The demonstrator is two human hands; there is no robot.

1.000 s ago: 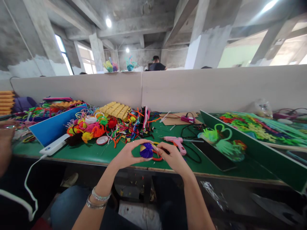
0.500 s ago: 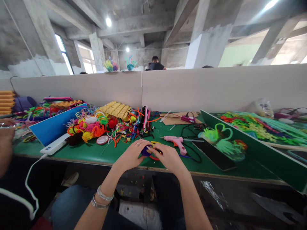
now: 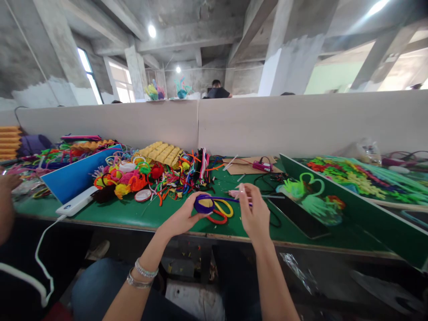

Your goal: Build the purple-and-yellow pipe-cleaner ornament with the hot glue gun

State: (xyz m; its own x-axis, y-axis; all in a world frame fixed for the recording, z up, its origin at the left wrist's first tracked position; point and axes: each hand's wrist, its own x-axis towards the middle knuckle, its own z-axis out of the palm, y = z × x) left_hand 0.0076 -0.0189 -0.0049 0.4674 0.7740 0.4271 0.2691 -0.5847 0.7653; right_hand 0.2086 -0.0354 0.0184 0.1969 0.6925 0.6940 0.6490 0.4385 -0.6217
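My left hand [image 3: 185, 213] is closed around the edge of a small round purple piece [image 3: 201, 206] with a yellowish centre. From it a purple pipe cleaner [image 3: 225, 199] runs right, drawn nearly straight, to my right hand [image 3: 254, 211]. The fingers of that hand pinch its other end. Below the strand, on the green tabletop, lie a yellow loop and a red loop that look like scissor handles [image 3: 226, 213]; the blades are not visible. The pink glue gun [image 3: 234, 193] is mostly hidden behind my right hand.
Left of centre sits a pile of colourful pipe cleaners [image 3: 129, 178] beside a white power bank [image 3: 76, 201] and a blue divider [image 3: 80, 174]. A dark phone [image 3: 301, 216] and green pipe-cleaner figures [image 3: 314, 200] are at right, before a green divider [image 3: 354, 209]. Another person's hand [image 3: 8, 187] shows far left.
My hands were together around the purple piece. My right hand has moved away to the right and up, stretching out the purple pipe cleaner, and now covers much of the glue gun.
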